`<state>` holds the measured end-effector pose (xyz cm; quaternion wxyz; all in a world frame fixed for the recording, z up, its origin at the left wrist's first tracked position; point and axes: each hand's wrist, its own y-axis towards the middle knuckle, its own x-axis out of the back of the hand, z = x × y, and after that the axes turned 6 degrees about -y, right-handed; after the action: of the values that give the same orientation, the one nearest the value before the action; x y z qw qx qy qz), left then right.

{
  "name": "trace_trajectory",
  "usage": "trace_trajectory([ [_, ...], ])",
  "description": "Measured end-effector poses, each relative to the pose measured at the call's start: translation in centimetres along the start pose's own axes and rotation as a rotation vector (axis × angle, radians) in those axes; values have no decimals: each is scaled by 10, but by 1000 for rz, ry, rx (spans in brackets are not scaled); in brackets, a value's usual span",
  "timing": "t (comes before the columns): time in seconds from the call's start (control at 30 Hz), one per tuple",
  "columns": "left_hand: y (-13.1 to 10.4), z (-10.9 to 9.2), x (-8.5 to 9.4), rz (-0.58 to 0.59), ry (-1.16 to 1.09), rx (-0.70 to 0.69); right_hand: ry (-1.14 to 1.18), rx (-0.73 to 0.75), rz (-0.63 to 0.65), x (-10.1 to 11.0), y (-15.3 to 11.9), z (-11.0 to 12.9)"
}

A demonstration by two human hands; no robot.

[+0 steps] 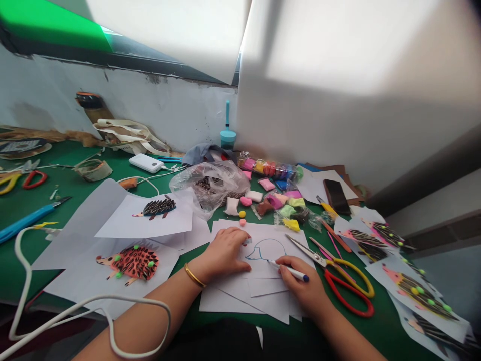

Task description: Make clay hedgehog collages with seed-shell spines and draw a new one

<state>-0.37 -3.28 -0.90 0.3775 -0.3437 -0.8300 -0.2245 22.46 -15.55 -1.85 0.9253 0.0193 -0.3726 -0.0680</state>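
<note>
My right hand [300,286] grips a white marker pen [291,272] with a dark blue end, its tip touching a white sheet of paper [270,286]. On this sheet is a blue outline [269,245] with a rounded back and a pointed snout at the left. My left hand [227,250] rests on the sheet's left side, thumb apart from the bent fingers. A small pale patch shows at its fingertips; I cannot make out what it is. More white sheets lie under the drawing. To the right are large scissors [347,281] with red and yellow handles.
Hedgehog pictures lie left [130,263] and right [421,291]. Behind the paper are a plastic bag [210,183] of dark seeds and several coloured clay packets [287,200]. A phone [336,196] lies back right. A white cable [112,306] loops across my left forearm.
</note>
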Motion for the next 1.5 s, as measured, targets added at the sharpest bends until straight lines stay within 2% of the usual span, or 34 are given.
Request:
trace_trajectory([
  [0.5,0,1,0,3,-3,-4,34,-12,52,0,0,1],
  [0.9,0,0,0,8,-20,11,30,-29,20,-1,0,-2],
  [1.5,0,-1,0,10,-18,19,57,-35,69,-2,-2,-3],
])
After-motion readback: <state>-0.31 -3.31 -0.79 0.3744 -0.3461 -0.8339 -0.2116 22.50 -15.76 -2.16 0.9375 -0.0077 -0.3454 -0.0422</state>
